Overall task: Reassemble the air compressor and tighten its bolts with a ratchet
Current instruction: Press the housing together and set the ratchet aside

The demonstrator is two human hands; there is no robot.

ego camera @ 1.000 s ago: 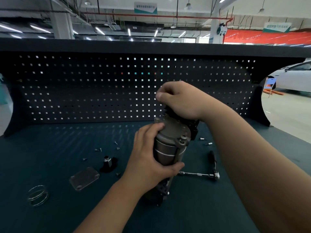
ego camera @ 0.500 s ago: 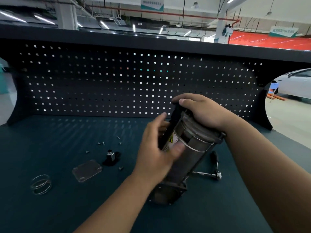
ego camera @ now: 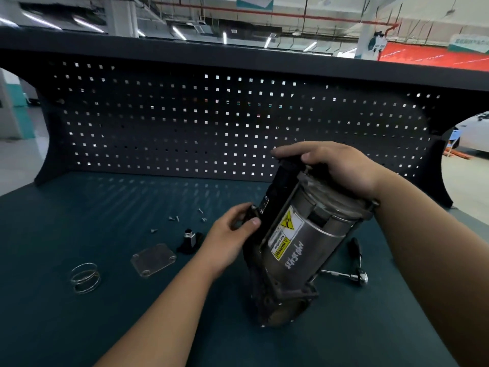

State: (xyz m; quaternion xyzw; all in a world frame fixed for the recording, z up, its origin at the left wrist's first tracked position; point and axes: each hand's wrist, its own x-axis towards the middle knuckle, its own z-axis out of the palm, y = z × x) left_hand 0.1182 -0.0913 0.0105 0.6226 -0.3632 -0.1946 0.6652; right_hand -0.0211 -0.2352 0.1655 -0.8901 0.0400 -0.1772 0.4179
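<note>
The air compressor (ego camera: 304, 234) leans tilted, base on the desk (ego camera: 105, 327) — my right hand (ego camera: 336, 165) curls its fingers over the top, my left hand (ego camera: 227, 239) grips the black side; the ratchet (ego camera: 354, 266) lies just right.

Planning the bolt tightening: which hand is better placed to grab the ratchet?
Probably the right. The ratchet lies on the bench to the right of the compressor, below the right hand; the left hand would have to cross the compressor.
</note>
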